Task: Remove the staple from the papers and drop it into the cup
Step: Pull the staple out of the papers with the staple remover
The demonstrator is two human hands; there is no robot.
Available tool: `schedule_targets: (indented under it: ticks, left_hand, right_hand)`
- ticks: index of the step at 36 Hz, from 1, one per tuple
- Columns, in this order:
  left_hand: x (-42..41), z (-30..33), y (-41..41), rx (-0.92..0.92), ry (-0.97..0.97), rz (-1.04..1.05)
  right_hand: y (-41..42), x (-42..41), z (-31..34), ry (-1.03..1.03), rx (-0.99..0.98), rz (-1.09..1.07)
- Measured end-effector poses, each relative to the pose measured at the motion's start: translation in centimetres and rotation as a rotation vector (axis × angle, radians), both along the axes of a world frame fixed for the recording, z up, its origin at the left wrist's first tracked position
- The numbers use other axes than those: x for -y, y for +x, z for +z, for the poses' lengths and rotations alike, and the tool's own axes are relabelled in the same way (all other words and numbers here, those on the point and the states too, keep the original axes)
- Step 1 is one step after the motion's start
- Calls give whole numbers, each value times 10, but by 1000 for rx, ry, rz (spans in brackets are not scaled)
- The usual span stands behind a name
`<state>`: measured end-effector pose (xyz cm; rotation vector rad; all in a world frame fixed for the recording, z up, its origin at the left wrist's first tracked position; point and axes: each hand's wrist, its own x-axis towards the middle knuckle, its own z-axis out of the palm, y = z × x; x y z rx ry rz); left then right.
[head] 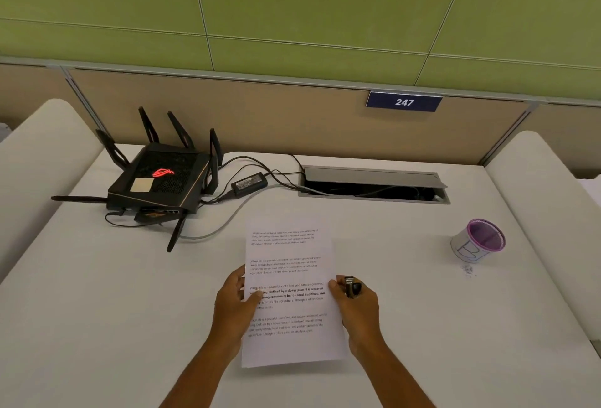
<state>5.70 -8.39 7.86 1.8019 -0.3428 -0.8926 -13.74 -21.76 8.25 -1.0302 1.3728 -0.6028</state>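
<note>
While both hands pinch the papers [290,290] at mid-frame, right hand [354,305] also gripping a staple remover [353,286], the cup [478,240] sits well right, nearer it; the staple isn't discernible.

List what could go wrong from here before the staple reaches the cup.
1. The cup stands far to the right of the papers; a loose staple could drop on the way.
2. The right hand holds a small tool while also touching the page edge; it may slip.
3. The left hand holds only one edge, so sheets may shift or tear.
</note>
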Motion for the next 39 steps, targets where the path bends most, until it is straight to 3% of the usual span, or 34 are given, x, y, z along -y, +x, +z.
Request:
schedule_targets:
  ticks: [18, 30, 39]
  left_hand:
    - [100, -46, 82, 139, 70, -49]
    - [111, -62, 104, 376, 151, -121]
    - [109, -67, 101, 452, 217, -137]
  right_hand:
    - [78, 90, -49, -49, -129, 32]
    - [95, 106, -68, -120, -268, 134]
    - [98, 101, -67, -192, -455, 199]
